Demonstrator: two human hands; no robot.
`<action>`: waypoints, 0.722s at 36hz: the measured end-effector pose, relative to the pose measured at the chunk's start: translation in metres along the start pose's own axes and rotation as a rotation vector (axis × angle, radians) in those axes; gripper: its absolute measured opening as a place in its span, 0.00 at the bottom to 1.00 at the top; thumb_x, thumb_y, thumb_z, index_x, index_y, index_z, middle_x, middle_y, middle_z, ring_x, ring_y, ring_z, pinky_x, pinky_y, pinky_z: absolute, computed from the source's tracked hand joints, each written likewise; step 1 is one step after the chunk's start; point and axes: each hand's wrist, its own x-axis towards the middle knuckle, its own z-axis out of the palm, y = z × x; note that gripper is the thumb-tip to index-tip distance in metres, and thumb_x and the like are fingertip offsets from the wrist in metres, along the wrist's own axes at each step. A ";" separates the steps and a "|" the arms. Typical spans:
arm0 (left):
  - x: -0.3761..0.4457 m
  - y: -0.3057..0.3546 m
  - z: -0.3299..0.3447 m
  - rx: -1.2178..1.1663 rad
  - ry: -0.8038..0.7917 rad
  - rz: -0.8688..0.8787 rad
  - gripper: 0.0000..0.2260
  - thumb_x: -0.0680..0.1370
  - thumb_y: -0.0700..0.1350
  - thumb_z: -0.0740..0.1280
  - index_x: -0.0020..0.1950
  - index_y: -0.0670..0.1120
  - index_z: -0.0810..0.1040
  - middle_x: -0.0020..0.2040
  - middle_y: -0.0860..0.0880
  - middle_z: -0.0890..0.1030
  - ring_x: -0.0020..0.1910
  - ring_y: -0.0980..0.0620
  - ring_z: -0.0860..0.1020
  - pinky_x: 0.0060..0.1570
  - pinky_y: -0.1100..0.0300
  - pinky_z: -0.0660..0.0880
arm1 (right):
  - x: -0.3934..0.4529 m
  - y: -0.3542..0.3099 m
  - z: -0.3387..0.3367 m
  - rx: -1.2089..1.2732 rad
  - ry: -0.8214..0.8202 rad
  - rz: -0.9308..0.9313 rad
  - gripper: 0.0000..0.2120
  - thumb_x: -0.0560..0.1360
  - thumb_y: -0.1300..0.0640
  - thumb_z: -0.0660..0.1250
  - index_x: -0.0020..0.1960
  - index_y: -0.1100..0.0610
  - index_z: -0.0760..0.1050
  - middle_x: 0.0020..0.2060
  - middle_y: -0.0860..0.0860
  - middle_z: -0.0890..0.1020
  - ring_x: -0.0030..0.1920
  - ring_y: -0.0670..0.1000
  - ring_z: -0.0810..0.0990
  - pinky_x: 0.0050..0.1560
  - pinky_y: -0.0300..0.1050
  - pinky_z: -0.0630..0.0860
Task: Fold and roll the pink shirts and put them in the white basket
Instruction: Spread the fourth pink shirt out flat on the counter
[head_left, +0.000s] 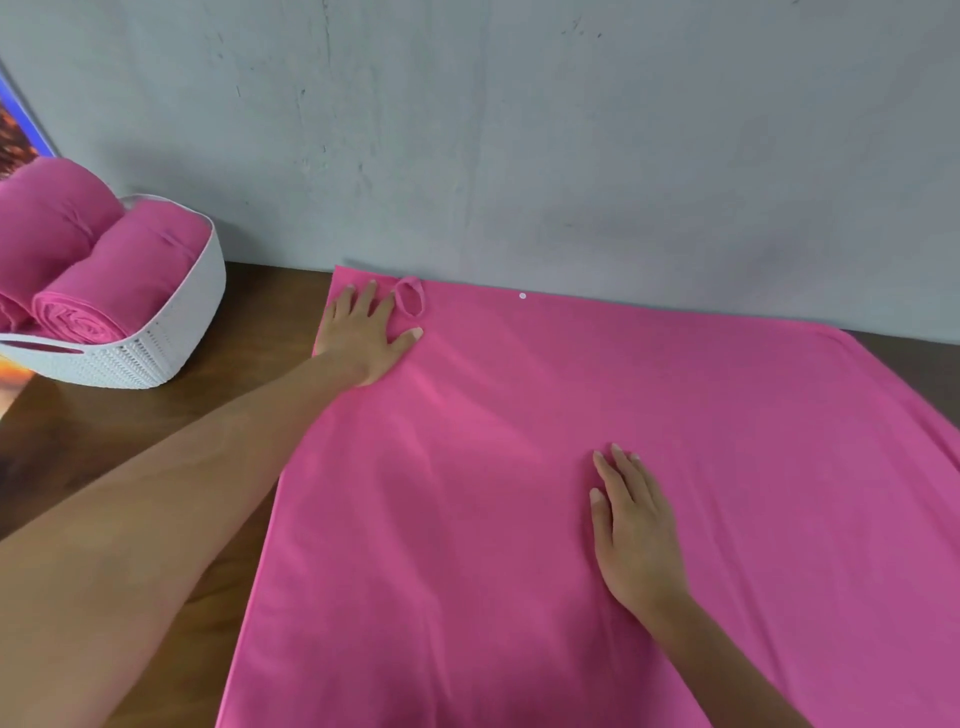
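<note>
Head view: I see pink shirt (519, 493) spread flat on wooden table (104, 441), far edge touching grey wall (519, 130). White basket (171, 332) far left, holding rolled pink shirts (119, 275). Left hand (363, 332) flat on shirt's far-left corner, fingers straight, slightly apart, beside small loop (410, 296). Right hand (634, 525) flat mid-shirt, fingers straight, together.

Our left hand (363, 338) flat, palm down, fingers straight and spread, arm stretched far forward. Our right hand (631, 525) flat, palm down, fingers straight together, nearer us.
</note>
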 end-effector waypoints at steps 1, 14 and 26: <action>0.001 0.000 -0.002 0.005 -0.009 -0.013 0.39 0.79 0.73 0.45 0.83 0.51 0.51 0.84 0.46 0.48 0.82 0.40 0.45 0.80 0.44 0.45 | 0.000 0.000 0.000 -0.007 -0.002 0.002 0.29 0.82 0.44 0.43 0.77 0.54 0.66 0.78 0.51 0.65 0.79 0.53 0.58 0.78 0.49 0.55; 0.001 0.005 -0.017 0.031 -0.011 -0.066 0.43 0.75 0.77 0.51 0.81 0.51 0.59 0.81 0.38 0.55 0.78 0.36 0.54 0.77 0.41 0.52 | -0.009 0.009 -0.015 0.012 -0.085 0.056 0.30 0.82 0.37 0.46 0.79 0.50 0.63 0.79 0.48 0.61 0.80 0.51 0.54 0.78 0.49 0.50; -0.074 0.033 0.004 -0.058 0.142 -0.037 0.40 0.77 0.73 0.52 0.79 0.46 0.64 0.79 0.42 0.62 0.76 0.37 0.60 0.74 0.39 0.58 | -0.054 0.046 -0.031 0.039 -0.121 0.054 0.34 0.79 0.34 0.41 0.79 0.47 0.61 0.79 0.45 0.59 0.80 0.49 0.53 0.78 0.46 0.48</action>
